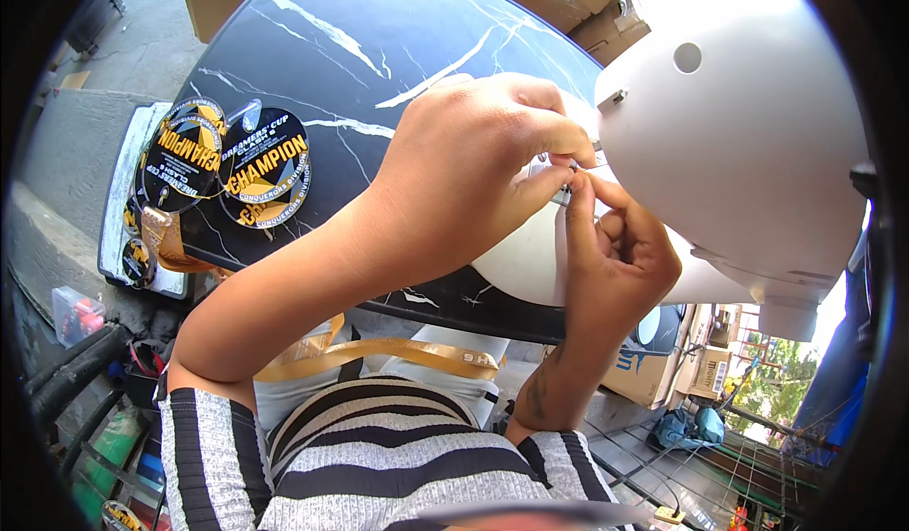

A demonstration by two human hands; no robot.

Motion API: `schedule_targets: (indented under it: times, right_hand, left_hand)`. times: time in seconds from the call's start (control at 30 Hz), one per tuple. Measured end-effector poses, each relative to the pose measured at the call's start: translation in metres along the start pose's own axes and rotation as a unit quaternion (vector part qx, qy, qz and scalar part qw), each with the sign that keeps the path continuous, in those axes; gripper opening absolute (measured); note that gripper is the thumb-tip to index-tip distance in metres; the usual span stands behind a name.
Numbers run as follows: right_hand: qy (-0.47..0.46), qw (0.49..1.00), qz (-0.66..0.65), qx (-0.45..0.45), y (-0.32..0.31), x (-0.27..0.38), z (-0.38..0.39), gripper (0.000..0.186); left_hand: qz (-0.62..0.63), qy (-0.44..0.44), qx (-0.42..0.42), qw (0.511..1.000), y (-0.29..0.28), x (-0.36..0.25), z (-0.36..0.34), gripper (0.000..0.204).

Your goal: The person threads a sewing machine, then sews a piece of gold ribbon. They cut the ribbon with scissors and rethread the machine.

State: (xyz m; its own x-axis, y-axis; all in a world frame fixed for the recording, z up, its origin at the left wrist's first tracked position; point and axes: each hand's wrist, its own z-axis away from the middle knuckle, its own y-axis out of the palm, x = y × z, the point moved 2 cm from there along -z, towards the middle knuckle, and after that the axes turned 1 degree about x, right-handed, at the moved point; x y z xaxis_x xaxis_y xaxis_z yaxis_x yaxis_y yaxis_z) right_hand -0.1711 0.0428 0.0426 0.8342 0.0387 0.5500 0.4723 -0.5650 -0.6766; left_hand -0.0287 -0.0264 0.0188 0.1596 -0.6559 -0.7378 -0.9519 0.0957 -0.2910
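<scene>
My left hand [464,152] reaches across from the left, thumb and forefinger pinched together at the needle area of a white sewing machine [739,124]. Just below it, my right hand [625,242] pinches too, its fingertips almost touching the left ones. Small metal parts [562,196] of the machine show between the fingertips. Whatever the fingers grip is too small and too covered to make out. The machine's white base [521,256] is partly hidden behind my hands.
Round black-and-gold printed discs [270,167] lie at the left of the black marbled table [331,48]. A gold ribbon [417,351] crosses my lap. Cardboard boxes [559,1] stand beyond the table; another carton [639,375] sits at the right. A clear tub [78,315] is at lower left.
</scene>
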Motion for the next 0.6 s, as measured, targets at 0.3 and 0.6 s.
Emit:
schedule_targets:
  times: [0.3, 0.6]
  right_hand:
    - [0.002, 1.000, -0.019, 0.008, -0.0023, 0.0030, -0.0002, 0.009]
    - [0.002, 0.998, -0.062, 0.032, -0.0091, -0.0009, 0.0007, 0.008]
  left_hand:
    - [-0.037, -0.017, 0.048, 0.998, -0.0055, -0.0068, -0.0037, 0.011]
    - [-0.068, 0.041, 0.030, 0.996, -0.0074, -0.0096, -0.0021, 0.010]
